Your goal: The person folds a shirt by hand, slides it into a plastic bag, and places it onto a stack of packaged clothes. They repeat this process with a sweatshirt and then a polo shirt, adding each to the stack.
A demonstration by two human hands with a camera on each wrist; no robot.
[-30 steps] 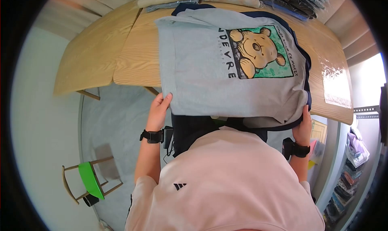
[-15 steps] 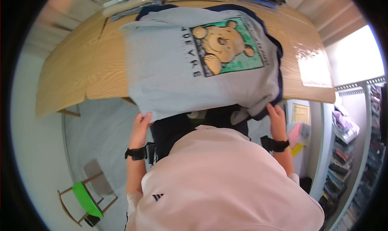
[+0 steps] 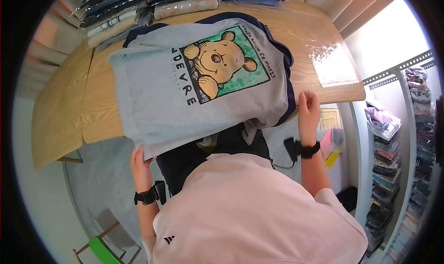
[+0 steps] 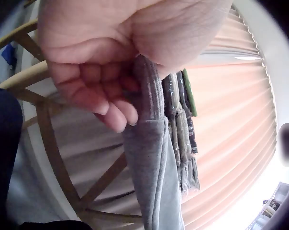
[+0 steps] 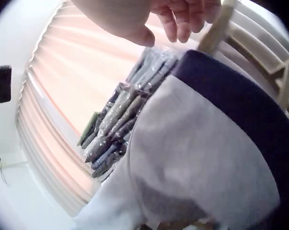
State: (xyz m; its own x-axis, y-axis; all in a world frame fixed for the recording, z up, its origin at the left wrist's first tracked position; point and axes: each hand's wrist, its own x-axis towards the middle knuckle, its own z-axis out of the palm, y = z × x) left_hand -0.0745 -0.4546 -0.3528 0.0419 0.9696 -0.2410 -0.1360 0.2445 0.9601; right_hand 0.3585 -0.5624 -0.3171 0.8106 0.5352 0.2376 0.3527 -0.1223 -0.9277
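Observation:
A grey sweatshirt with navy trim and a printed bear lies over the table's near edge in the head view. My left hand grips its near left corner. The left wrist view shows the fingers curled at the ribbed band, and the grey cloth hangs below them. Off the sweatshirt's right side, my right hand is raised with loosely bent fingers. Nothing is in that hand in the right wrist view, where the navy edge passes below it.
Bagged folded clothes are stacked along the far side of the wooden table. A glossy clear sheet lies at the table's right. Shelves of bagged garments stand to the right, and a green-backed chair is at lower left.
My right hand has let go of the sweatshirt's right edge and lifted away from it. The left hand still holds its corner, which has come closer to my body. The head view has turned.

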